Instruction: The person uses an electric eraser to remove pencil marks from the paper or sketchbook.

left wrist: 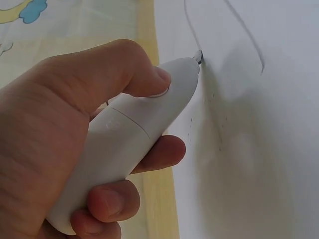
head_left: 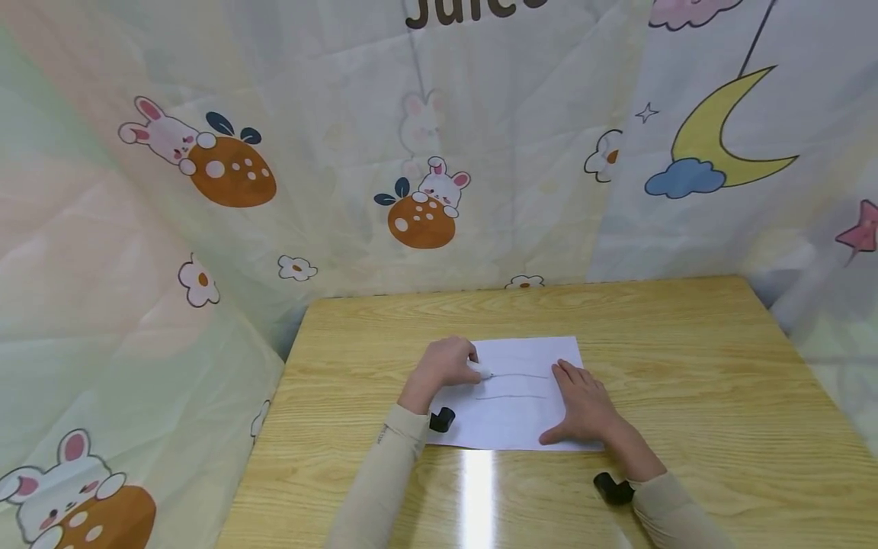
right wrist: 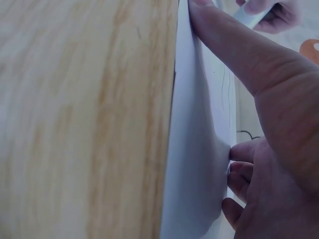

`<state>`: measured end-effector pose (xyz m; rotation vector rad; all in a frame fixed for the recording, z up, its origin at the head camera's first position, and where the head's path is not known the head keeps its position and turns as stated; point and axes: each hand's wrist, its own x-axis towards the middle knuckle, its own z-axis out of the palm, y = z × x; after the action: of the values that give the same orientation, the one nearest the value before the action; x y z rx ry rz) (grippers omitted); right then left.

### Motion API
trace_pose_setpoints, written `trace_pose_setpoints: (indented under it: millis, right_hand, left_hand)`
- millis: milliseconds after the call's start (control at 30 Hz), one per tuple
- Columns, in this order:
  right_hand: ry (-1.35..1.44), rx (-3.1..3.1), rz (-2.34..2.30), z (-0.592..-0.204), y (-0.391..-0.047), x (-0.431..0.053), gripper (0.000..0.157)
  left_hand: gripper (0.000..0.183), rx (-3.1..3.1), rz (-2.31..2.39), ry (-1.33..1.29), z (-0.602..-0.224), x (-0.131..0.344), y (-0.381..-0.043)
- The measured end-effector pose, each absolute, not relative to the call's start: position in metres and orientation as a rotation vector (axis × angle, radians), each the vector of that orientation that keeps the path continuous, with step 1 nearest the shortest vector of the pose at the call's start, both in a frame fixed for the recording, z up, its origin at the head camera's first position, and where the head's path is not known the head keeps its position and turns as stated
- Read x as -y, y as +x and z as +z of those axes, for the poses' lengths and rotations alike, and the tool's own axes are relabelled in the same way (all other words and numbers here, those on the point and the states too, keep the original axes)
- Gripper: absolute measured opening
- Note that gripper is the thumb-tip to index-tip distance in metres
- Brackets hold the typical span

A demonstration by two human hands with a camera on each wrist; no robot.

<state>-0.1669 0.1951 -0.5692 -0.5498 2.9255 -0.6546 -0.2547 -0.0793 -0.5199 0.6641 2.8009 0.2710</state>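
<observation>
A sheet of white paper (head_left: pixel 507 431) lies on the wooden table, bearing two roughly parallel grey lines (head_left: pixel 511 397). My left hand (head_left: pixel 446 362) grips a thick white pen-shaped tool (left wrist: pixel 119 134), fingers curled round its body. The tool's small metal tip (left wrist: pixel 199 57) is at the left end of the upper line; whether it touches the paper I cannot tell. Small dark specks dot the paper near the tip in the left wrist view. On the sheet's right side rests my right hand (head_left: pixel 583 402), its fingers spread and thumb extended.
The light wooden table (head_left: pixel 700 396) stretches beyond the paper on every side. A printed cloth (head_left: pixel 528 191) hangs behind it, and more cloth hangs at both sides. Black devices (head_left: pixel 613 489) sit at both wrists. A bright reflection crosses the table's near part.
</observation>
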Motion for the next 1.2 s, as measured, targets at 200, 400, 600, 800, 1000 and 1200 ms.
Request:
trace_pose_setpoints:
  millis: [200, 400, 600, 800, 1000, 1200]
  right_hand:
    - [-0.531, -2.91, -0.651, -0.573, -0.169, -0.193, 0.135]
    - [-0.525, -2.895, -0.658, -0.579, -0.166, -0.194, 0.137]
    - [-0.524, -2.908, -0.666, -0.584, -0.163, -0.194, 0.137]
    - [-0.53, -2.919, -0.658, -0.579, -0.166, -0.195, 0.137]
    - [-0.516, -2.916, -0.645, -0.573, -0.165, -0.194, 0.136]
    - [-0.492, -2.899, -0.65, -0.576, -0.166, -0.195, 0.138]
  left_hand:
    - [0.024, -2.833, 0.207, 0.623, -0.518, 0.085, -0.251]
    - [0.02, -2.784, 0.248, 0.676, -0.523, 0.076, -0.248]
    - [0.02, -2.822, 0.239, 0.632, -0.525, 0.081, -0.247]
    - [0.022, -2.82, 0.278, 0.677, -0.526, 0.078, -0.248]
    - [0.022, -2.836, 0.274, 0.652, -0.526, 0.079, -0.248]
    - [0.023, -2.815, 0.311, 0.679, -0.527, 0.075, -0.251]
